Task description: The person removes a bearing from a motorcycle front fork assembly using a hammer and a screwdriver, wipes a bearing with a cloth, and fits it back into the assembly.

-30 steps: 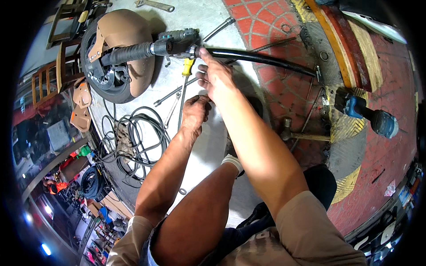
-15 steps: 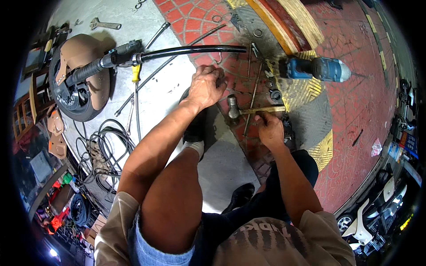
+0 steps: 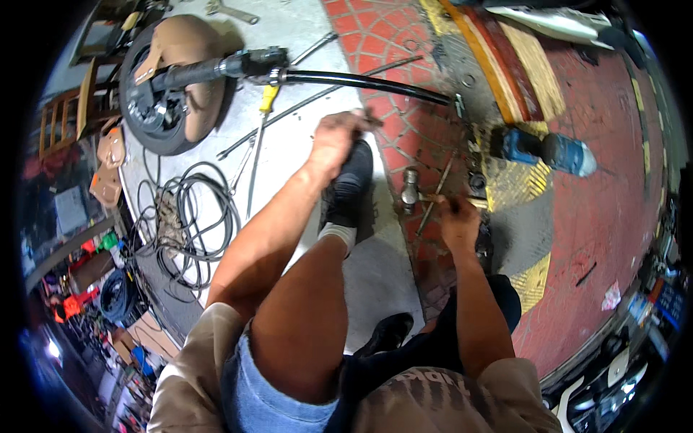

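Observation:
My right hand (image 3: 460, 222) is closed around the wooden handle of a ball-peen hammer (image 3: 410, 191), whose metal head points left, low over the red paving. Above my black shoe (image 3: 351, 180), my left hand (image 3: 338, 143) has its fingers drawn together; they are blurred, and whatever they hold cannot be made out. Just beyond that hand stretches a long black tube (image 3: 368, 84). It is joined to a small wheel (image 3: 141, 94) with a brown fender (image 3: 195, 54), lying at the far left.
A yellow-handled screwdriver (image 3: 268, 98), a long rod (image 3: 307, 105) and an adjustable wrench (image 3: 234, 11) lie on the pale floor. Coiled black cable (image 3: 195, 224) is at left. A blue power drill (image 3: 552, 153) stands at right, near curved wooden strips (image 3: 512, 65).
The view has shifted, so the floor items appear farther right. My left hand has moved nearer my shoe, away from the tube. The hammer stays in my right hand, its head turned slightly.

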The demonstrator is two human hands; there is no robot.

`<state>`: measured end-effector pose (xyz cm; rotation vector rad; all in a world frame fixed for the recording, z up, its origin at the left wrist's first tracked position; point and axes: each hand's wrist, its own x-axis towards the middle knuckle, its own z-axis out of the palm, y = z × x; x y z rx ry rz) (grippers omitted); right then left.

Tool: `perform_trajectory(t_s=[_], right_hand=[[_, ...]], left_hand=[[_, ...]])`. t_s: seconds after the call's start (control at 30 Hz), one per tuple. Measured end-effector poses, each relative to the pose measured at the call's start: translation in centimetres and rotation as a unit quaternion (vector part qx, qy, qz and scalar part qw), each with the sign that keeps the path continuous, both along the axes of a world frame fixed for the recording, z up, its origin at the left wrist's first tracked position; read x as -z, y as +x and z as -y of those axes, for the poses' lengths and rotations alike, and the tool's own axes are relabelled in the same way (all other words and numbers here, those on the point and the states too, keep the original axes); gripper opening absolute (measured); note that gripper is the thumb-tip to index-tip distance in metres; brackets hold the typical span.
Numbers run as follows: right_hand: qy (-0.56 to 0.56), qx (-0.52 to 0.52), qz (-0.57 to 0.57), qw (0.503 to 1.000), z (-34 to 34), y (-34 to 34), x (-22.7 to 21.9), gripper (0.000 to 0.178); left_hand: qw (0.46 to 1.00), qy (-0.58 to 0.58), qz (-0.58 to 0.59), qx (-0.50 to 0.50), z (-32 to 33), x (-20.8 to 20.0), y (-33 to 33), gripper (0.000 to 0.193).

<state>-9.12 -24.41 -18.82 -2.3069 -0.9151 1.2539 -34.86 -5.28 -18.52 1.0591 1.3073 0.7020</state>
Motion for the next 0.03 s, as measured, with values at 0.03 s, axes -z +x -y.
perform_trajectory(t_s=[0.03], right_hand=[[-0.015, -0.042, 0.034, 0.998, -0.95, 0.2, 0.07, 0.039]], left_hand=[[1.0, -0.011, -0.012, -0.013, -0.21, -0.98, -1.01, 0.036]])
